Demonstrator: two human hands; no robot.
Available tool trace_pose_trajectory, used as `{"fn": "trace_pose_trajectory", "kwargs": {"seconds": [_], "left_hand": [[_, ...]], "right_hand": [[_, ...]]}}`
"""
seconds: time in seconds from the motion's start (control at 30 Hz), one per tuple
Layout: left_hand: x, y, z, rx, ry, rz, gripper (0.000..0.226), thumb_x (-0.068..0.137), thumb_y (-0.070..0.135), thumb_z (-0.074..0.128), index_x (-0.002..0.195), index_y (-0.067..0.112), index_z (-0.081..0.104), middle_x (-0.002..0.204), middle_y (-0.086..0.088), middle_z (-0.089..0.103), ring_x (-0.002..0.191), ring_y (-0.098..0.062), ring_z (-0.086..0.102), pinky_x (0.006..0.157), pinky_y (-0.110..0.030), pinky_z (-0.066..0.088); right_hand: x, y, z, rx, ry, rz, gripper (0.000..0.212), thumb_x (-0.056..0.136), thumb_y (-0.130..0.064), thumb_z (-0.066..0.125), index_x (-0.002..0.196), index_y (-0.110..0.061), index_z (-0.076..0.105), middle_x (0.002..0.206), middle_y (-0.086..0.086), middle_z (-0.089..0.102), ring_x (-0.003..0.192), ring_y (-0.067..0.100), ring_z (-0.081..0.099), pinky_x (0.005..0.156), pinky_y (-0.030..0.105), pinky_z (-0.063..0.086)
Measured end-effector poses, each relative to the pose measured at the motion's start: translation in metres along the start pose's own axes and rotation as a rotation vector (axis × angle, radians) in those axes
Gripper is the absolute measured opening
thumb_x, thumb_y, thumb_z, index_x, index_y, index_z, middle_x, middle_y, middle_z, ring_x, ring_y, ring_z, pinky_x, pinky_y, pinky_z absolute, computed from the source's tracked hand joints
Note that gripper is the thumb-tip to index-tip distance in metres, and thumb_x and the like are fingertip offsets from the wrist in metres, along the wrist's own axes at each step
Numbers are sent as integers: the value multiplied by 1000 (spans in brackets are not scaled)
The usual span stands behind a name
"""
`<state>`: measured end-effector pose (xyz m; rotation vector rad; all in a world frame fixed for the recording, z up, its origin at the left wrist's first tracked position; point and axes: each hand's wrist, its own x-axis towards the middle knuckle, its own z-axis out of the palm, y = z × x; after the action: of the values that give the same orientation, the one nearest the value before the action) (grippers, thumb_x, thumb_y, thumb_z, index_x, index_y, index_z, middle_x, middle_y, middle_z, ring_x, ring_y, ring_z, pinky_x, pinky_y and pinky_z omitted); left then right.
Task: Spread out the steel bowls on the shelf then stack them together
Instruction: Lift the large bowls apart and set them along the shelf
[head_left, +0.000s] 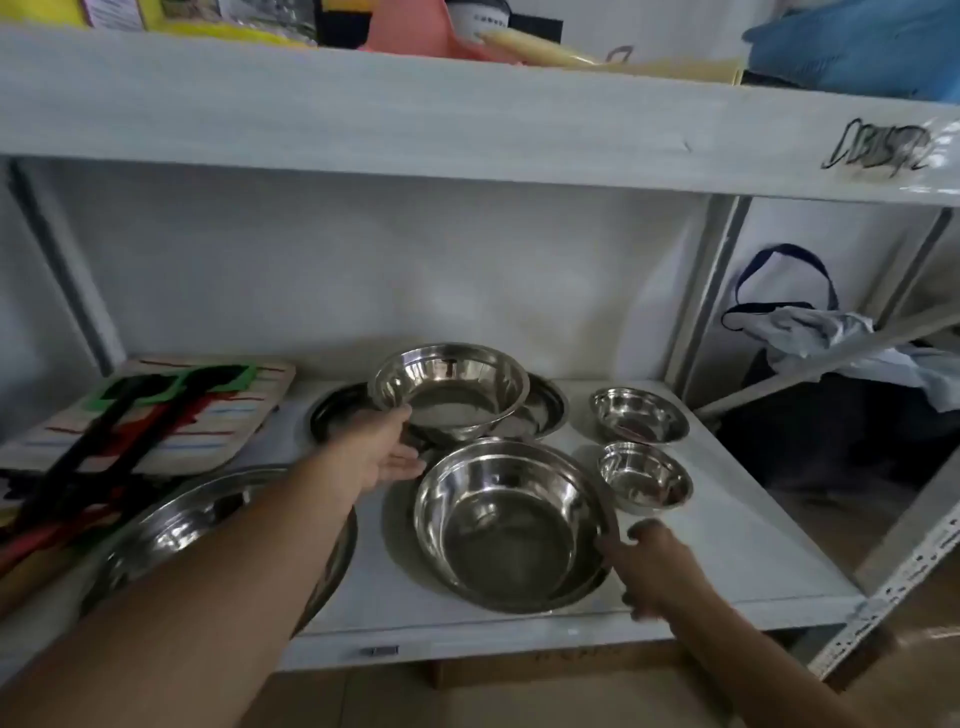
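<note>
The left hand (387, 451) grips the near rim of a steel bowl (449, 387), fingers curled under it, holding it tilted above a shallow dish (540, 408) at the back of the white shelf (727, 561). In front of that dish, the right hand (652, 564) pinches the right rim of a big bowl (506, 519) nested in a wider one. Two small bowls (639, 415) sit right of the dish, apart. A large basin (208, 525) lies left.
</note>
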<state>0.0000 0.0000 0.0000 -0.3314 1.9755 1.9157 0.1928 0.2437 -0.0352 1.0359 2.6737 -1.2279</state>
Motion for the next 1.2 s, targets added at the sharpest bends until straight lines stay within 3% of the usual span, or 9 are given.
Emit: {"fn": "trace_pose_trajectory", "kwargs": {"seconds": [0.1,0.2,0.3,0.4,0.5,0.6,0.83,1.1,1.2], "left_hand": [[19,4,15,-40,36,-36,50,104,32,51,148,9,41,101,-30,66,62,-32,66,36,-33,58],[34,-2,27,-60,76,-31,40,107,14,40,145,4,44,81,-22,63,62,-27,62,30,-29,53],[42,-2,23,-64,113,-11,38,105,5,38,141,-4,45,77,-20,63,59,-25,63,30,-26,53],[30,11,11,-48,168,46,35,106,11,42,136,-5,49,76,-17,63,51,-22,64,28,-23,50],[-5,31,-6,-19,191,141,35,105,19,46,122,-10,58,67,-16,67,30,-14,63,28,-20,48],[-61,49,-28,25,194,220,26,100,11,52,99,-12,63,46,-14,68,31,-15,64,32,-21,52],[-181,18,-57,233,4,233,15,96,4,56,94,-5,69,66,-15,74,50,-19,68,47,-27,55],[-221,-19,-79,391,27,220,23,98,15,52,95,-2,68,73,-17,72,59,-22,67,53,-30,55],[-225,-27,-94,507,101,239,31,94,32,51,89,5,66,85,-18,72,75,-30,71,73,-41,58]], "right_hand": [[10,9,10,96,-139,38,23,97,-21,59,103,1,61,74,12,72,56,23,67,53,32,60],[9,10,13,354,-210,86,24,95,-4,52,96,11,71,61,17,64,50,26,59,51,32,54],[1,9,13,422,-212,87,24,96,1,49,90,12,69,60,20,62,48,26,56,47,30,48],[-8,7,11,415,-196,66,26,97,2,47,93,15,69,58,20,63,46,25,57,46,30,50],[-19,3,2,441,-168,30,28,98,2,47,89,13,71,56,19,65,46,25,58,46,31,51],[-38,-7,-9,470,-122,-34,26,97,3,48,90,11,71,55,16,66,47,23,59,46,31,53],[-88,-27,-31,563,-133,-133,21,102,0,47,105,10,66,72,21,64,49,20,60,44,29,54],[-128,-36,-26,544,-162,-211,28,101,-4,48,103,15,67,69,20,66,49,20,59,45,30,52],[-134,-41,-22,554,-181,-230,29,102,-3,46,103,16,68,72,21,66,50,21,58,47,30,51]]}}
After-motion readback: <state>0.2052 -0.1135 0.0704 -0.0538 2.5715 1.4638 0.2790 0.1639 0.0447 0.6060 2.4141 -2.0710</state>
